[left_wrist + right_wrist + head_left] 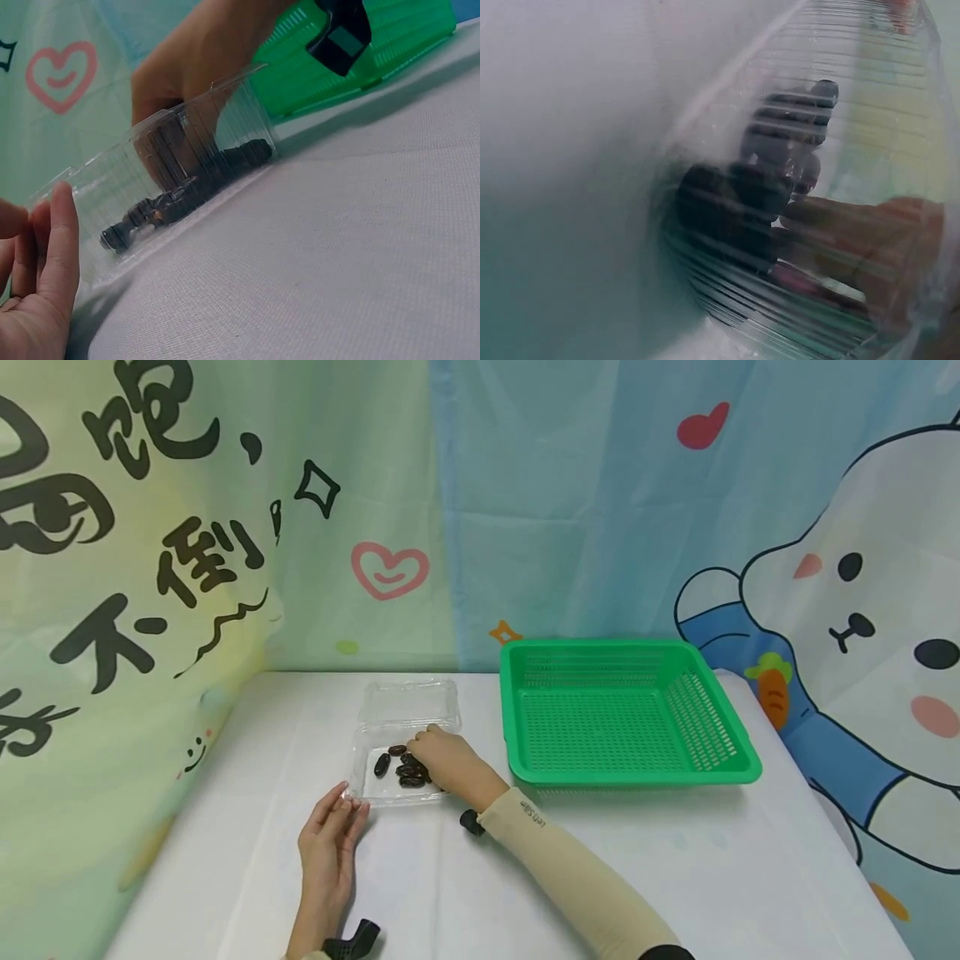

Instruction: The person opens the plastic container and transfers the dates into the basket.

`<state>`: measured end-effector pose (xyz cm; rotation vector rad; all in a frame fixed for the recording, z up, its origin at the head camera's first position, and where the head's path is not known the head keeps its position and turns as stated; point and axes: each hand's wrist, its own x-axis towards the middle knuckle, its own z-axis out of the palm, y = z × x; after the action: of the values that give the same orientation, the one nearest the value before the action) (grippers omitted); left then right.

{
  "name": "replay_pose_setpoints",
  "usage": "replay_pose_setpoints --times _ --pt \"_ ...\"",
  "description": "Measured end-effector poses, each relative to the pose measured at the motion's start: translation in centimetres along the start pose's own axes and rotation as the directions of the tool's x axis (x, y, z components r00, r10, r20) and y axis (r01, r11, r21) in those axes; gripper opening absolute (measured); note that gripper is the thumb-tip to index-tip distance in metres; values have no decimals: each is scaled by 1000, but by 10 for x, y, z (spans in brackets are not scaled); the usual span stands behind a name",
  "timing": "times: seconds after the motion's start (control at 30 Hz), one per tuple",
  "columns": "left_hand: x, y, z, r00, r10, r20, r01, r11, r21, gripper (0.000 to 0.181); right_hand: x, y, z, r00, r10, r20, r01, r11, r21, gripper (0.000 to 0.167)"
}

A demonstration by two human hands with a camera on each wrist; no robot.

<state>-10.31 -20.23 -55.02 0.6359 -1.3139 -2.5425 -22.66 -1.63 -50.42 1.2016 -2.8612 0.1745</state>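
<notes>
A clear plastic box (372, 743) lies with its lid (408, 702) folded back. Inside are several dark, glossy oval fruits that look like dates (382, 766), bunched toward the right side. My left hand (327, 847) holds the near left corner of the box between thumb and fingers; these fingers (61, 240) lie against the clear wall in the left wrist view. From the right, my right hand (457, 766) reaches down into the box. Through the ribbed wall in the right wrist view, its fingers (832, 225) close around a dark date (757, 191), partly blurred.
A green perforated basket (630, 781) stands to the right of the box, near the back edge. White cloth (450, 885) covers the table. A printed curtain (555, 527) hangs behind. Dark wrist devices (352, 941) are worn on both arms.
</notes>
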Motion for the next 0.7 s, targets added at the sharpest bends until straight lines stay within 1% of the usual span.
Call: replay_pose_setpoints --times 0.17,0.3,0.5,0.6,0.7 --pt "0 0 -1 1000 -1 5 1 1000 -9 33 4 -1 3 1000 20 -3 -20 999 33 15" --pt "0 0 -2 1000 -6 0 6 1000 -22 30 7 -4 7 997 72 1 -72 996 55 13" --pt "-1 0 -1 1000 0 -1 0 999 -35 27 12 -9 9 988 153 19 -154 987 36 17" --pt "-1 0 -1 1000 1 -2 -1 999 -39 27 13 -12 9 984 176 27 -176 984 7 18" --pt "-1 0 -1 1000 5 -1 -5 1000 -24 28 13 -14 10 982 187 24 -187 982 -13 19"
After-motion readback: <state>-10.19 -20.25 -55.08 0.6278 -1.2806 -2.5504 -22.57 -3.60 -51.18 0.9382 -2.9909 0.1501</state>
